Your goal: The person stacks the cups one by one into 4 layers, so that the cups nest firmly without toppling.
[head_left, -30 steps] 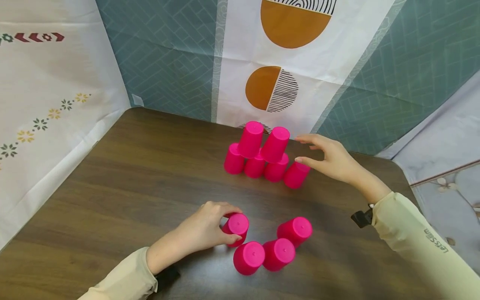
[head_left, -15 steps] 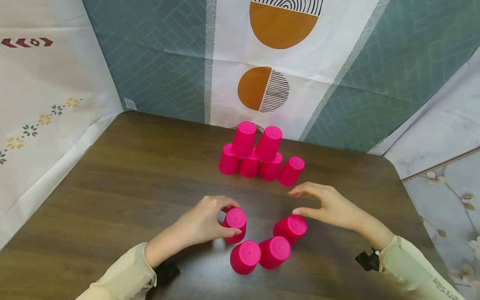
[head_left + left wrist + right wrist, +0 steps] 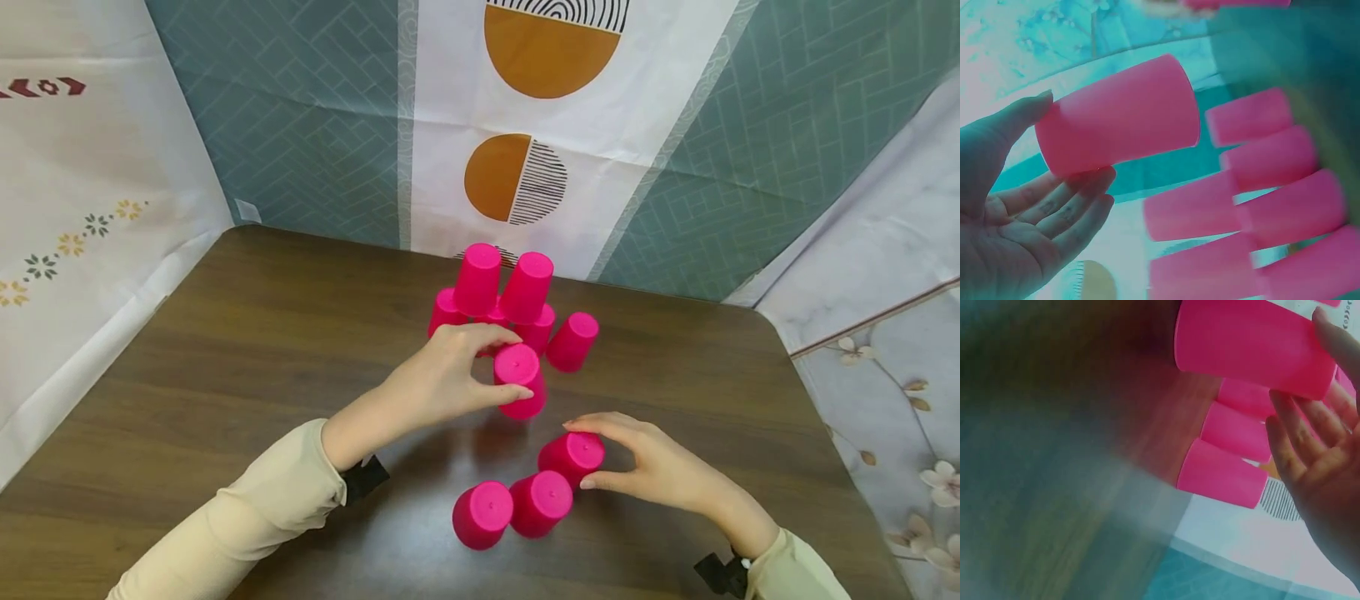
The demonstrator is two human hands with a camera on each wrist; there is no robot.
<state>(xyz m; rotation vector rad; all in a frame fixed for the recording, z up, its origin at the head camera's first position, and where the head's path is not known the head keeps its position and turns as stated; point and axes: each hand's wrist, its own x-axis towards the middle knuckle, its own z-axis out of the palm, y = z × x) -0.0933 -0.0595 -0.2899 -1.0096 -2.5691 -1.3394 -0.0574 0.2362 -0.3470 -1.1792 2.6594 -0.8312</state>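
Observation:
My left hand (image 3: 442, 375) holds an upside-down pink plastic cup (image 3: 521, 392) between thumb and fingers, above the table in front of a stack. The left wrist view shows this lifted cup (image 3: 1119, 119) side-on, its wide rim away from the palm. My right hand (image 3: 652, 467) has thumb and fingers around another upturned pink cup (image 3: 570, 458), which stands on the table at the right end of the near group. In the right wrist view, the thumb and fingers lie on either side of that cup (image 3: 1254, 347) near its base.
At the back, two pink cups (image 3: 477, 279) sit on a row of upturned cups, partly hidden by my left hand; the row's right-end cup (image 3: 573, 342) carries nothing. Two more cups (image 3: 483, 515) stand near the front of the wooden table (image 3: 300, 333). Patterned cloths (image 3: 315, 125) hang behind.
My left hand has lifted its cup off the table and carried it forward and right, toward the stack. My right hand has come back from the stack's right end to the near cup.

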